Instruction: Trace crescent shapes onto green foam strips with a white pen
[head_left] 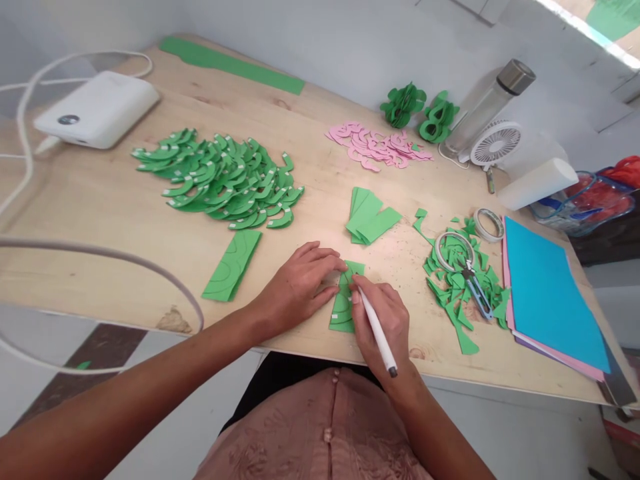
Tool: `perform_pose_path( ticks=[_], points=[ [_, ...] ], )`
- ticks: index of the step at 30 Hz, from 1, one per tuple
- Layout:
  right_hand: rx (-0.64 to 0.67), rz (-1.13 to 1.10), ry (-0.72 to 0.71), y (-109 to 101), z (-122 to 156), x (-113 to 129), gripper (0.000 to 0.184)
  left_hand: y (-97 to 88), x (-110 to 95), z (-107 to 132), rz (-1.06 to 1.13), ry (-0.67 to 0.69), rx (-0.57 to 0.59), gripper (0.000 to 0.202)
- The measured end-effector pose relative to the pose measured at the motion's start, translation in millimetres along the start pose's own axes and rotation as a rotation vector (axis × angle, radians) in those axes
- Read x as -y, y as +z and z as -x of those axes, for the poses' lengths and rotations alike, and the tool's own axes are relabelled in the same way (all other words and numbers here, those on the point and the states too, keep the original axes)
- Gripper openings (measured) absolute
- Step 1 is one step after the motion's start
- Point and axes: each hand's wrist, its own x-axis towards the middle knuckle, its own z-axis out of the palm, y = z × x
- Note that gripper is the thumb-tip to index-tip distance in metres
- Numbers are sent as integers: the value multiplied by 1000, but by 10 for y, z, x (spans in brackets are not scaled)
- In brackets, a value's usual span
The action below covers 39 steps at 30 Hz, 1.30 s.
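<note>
A small green paper strip [342,313] with drawn curves lies near the table's front edge. At its left side rests my left hand [300,283], fingers stretched out and thumb apart, the tips touching the paper. My right hand [383,320] is closed around a white pen [379,333] with a dark end, and its writing tip is over the paper, partly hidden by the fingers. To the left sits a stack of green strips [233,265] marked with curves. Beyond my hands are several plain green strips [369,217].
Cut green curved pieces [225,177] form a large pile at left, pink cut pieces [375,145] at the back. Green scraps [455,267] with scissors [477,291] and a tape roll [489,225] lie right, beside blue sheets [555,293]. A white cable [150,263] loops at left.
</note>
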Motion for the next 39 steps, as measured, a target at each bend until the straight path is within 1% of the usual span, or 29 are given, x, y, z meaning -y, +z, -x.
perform_pose_path(
  ticks=[4, 6, 9, 11, 15, 29, 39],
  points=[
    [-49, -291, 243, -50, -52, 27, 22, -1, 6, 4, -18, 9, 2, 22],
    [-56, -394, 352, -54, -99, 35, 19, 0, 11, 4, -28, 5, 7, 22],
    [-14, -468, 454, -19, -160, 35, 11, 1, 17, 5, -43, 12, 2, 22],
    [3, -477, 492, 13, -179, 32, 9, -1, 18, 7, -48, 27, -5, 22],
    [31, -459, 502, 51, -178, 21, 10, -5, 14, 14, -40, 36, -20, 22],
    [53, -408, 464, 71, -185, 9, 11, -1, 16, 11, -46, 66, -43, 22],
    [78, -373, 440, 62, -180, -1, 11, 1, 8, 8, -33, 52, -45, 21]
  ],
)
